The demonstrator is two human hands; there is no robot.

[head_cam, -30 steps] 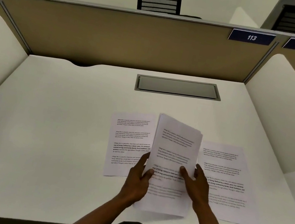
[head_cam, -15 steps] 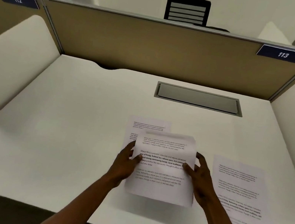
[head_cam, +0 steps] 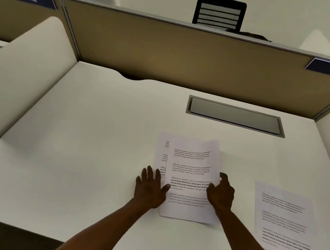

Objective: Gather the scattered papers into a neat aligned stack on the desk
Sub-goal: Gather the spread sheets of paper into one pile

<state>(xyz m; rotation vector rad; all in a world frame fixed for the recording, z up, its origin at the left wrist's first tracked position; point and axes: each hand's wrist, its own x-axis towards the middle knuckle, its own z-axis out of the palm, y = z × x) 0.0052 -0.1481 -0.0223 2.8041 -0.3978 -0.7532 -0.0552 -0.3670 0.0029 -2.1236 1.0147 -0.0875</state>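
the white desk (head_cam: 89, 155) is seen with a stack of papers (head_cam: 192, 173) laid flat near its middle, between the two hands. a lone sheet (head_cam: 283, 223) is left well apart to the right. the left hand (head_cam: 150, 185) is spread flat, its grip open at the stack's left edge; the right hand (head_cam: 220, 194) is curled loosely on the right edge, nothing pinched.

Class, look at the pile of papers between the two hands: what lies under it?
Under the pile a printed sheet sticks out along its left edge, lying on the desk. The left hand rests on it. The sheet's covered part is hidden.
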